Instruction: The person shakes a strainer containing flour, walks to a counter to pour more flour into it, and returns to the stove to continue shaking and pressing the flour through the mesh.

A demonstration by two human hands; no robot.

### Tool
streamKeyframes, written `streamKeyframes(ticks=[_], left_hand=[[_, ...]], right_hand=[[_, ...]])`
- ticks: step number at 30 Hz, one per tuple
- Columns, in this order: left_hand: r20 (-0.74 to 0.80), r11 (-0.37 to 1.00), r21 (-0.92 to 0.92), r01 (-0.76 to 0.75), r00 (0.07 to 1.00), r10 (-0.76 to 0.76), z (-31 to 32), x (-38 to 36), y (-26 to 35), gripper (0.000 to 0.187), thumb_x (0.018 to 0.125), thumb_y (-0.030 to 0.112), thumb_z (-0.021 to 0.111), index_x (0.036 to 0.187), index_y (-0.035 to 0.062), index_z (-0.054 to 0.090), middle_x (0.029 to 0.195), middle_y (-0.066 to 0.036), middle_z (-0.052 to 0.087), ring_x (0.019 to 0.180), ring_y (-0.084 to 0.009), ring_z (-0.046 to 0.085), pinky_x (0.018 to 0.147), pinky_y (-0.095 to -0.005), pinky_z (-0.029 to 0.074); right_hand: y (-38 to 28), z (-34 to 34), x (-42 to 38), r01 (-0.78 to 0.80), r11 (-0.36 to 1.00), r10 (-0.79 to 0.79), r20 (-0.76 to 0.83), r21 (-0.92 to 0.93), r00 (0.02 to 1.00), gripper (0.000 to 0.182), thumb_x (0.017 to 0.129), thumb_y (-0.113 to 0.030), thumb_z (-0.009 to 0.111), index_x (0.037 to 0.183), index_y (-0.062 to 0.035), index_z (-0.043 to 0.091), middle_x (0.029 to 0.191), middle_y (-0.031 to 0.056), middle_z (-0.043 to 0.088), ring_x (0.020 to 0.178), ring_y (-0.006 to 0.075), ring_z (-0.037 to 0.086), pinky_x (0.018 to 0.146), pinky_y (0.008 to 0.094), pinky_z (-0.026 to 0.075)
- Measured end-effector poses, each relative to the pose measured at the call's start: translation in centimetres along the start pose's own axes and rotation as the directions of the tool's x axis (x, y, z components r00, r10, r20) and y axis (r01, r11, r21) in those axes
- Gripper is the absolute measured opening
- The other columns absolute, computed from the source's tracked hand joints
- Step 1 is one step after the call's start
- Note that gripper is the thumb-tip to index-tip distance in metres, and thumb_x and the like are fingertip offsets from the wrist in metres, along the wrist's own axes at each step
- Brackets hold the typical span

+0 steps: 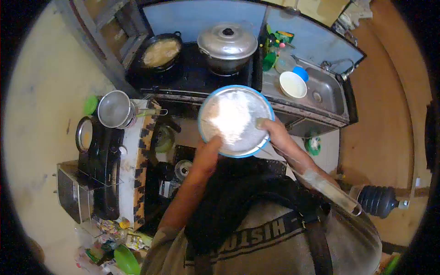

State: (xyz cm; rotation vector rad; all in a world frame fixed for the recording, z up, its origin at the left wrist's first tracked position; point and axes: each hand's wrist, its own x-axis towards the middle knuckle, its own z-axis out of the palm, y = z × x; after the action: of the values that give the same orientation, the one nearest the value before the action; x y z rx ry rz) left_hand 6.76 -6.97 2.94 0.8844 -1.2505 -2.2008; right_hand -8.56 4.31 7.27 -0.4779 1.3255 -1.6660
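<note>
1. sifting, by the look of it; next move calls for small, level shakes, rim kept steady.
2. sieve (247, 143): long-handled, silvery, before the person's torso, ringed by a blue-rimmed bowl (236, 86). white powder (233, 112) across the middle, glare hiding its grain.
3. left hand (210, 151) and right hand (280, 136): part-curled, thumbs over opposite edges, clasping sieve and bowl together; undersides hidden.
4. beyond: lidded pot (228, 43) on the stove (190, 73).
</note>
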Motion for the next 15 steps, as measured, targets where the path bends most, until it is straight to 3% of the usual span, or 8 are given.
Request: streamKeyframes(ticks=[3,4,5,8,9,11,12,15], left_hand=[[0.054,0.964,-0.202,0.175,0.984,-0.168,-2.0,1.9,-0.3,0.05,0.083,0.017,0.047,0.125,-0.0069,0.037,0.118,-0.016,0.05,0.11,-0.0264,0.049,0.092,-0.0377,0.043],[0.22,0.907,-0.278,0.316,0.94,-0.26,-3.2,2.6,1.0,0.049,0.082,0.015,0.048,0.125,-0.0054,0.036,0.118,-0.016,0.05,0.11,-0.0268,0.049,0.092,-0.0388,0.042],[0.222,0.909,-0.272,0.315,0.94,-0.259,-2.9,2.4,0.9,0.049,0.082,0.015,0.048,0.125,-0.0054,0.036,0.118,-0.016,0.05,0.11,-0.0268,0.049,0.092,-0.0388,0.042],[-0.041,0.998,0.057,0.034,0.999,-0.032,-0.1,0.5,1.0,0.049,0.079,0.016,0.044,0.121,-0.0095,0.038,0.114,-0.019,0.052,0.105,-0.0293,0.053,0.091,-0.0405,0.044],[-0.048,0.999,0.045,0.025,0.999,-0.023,-0.2,0.6,1.1,0.049,0.079,0.016,0.044,0.121,-0.0095,0.038,0.114,-0.019,0.052,0.105,-0.0293,0.053,0.091,-0.0405,0.044],[-0.045,0.996,-0.053,0.071,0.996,-0.073,-0.5,0.8,1.1,0.048,0.082,0.014,0.047,0.125,-0.0048,0.038,0.114,-0.015,0.052,0.104,-0.0261,0.053,0.089,-0.0387,0.044],[0.117,0.938,-0.269,0.219,0.974,-0.194,-3.3,3.0,-0.5,0.048,0.083,0.015,0.049,0.124,-0.006,0.038,0.114,-0.014,0.051,0.103,-0.0253,0.053,0.089,-0.0386,0.043],[0.009,0.961,-0.23,0.155,0.988,-0.157,-2.1,1.6,0.7,0.048,0.083,0.015,0.047,0.124,-0.0072,0.037,0.116,-0.015,0.051,0.104,-0.0257,0.052,0.092,-0.0391,0.041]], right_hand=[[3.1,0.1,1.5,-0.029,0.971,-0.021,-0.205,-0.238,0.979,0.045,0.08,-0.016,0.048,0.119,0.0057,0.043,0.104,0.0127,0.055,0.093,0.0179,0.052,0.084,0.0322,0.041],[4.2,0.7,2.8,-0.032,0.962,-0.016,-0.173,-0.27,0.985,0.044,0.08,-0.016,0.049,0.119,0.0053,0.044,0.103,0.0114,0.056,0.093,0.0172,0.052,0.083,0.0321,0.042],[4.6,1.2,3.1,0.077,0.975,-0.102,-0.113,-0.211,0.988,0.045,0.081,-0.017,0.049,0.12,0.0054,0.043,0.103,0.0111,0.056,0.09,0.0173,0.052,0.083,0.0312,0.042],[1.4,-0.8,0.9,-0.005,0.989,-0.001,-0.041,-0.146,0.999,0.047,0.08,-0.014,0.047,0.122,0.0055,0.043,0.106,0.0138,0.057,0.091,0.0204,0.056,0.085,0.0298,0.043],[0.0,-0.8,0.4,-0.036,0.999,0.037,0.008,-0.034,0.999,0.046,0.079,-0.014,0.047,0.121,0.0056,0.043,0.107,0.0146,0.057,0.095,0.0214,0.056,0.087,0.031,0.043],[3.4,-1.5,2.0,-0.044,0.967,0.008,-0.14,-0.253,0.99,0.047,0.079,-0.016,0.048,0.12,0.006,0.044,0.106,0.013,0.057,0.093,0.0199,0.055,0.085,0.0309,0.043],[4.2,-0.1,2.5,0.01,0.942,-0.078,-0.189,-0.336,0.979,0.045,0.08,-0.018,0.049,0.118,0.0061,0.045,0.102,0.0101,0.056,0.09,0.0173,0.053,0.083,0.0308,0.042],[2.7,0.3,2.2,-0.046,0.959,0.009,-0.135,-0.279,0.991,0.047,0.077,-0.014,0.047,0.121,0.0025,0.043,0.102,0.0119,0.058,0.093,0.0198,0.055,0.082,0.0327,0.044]])
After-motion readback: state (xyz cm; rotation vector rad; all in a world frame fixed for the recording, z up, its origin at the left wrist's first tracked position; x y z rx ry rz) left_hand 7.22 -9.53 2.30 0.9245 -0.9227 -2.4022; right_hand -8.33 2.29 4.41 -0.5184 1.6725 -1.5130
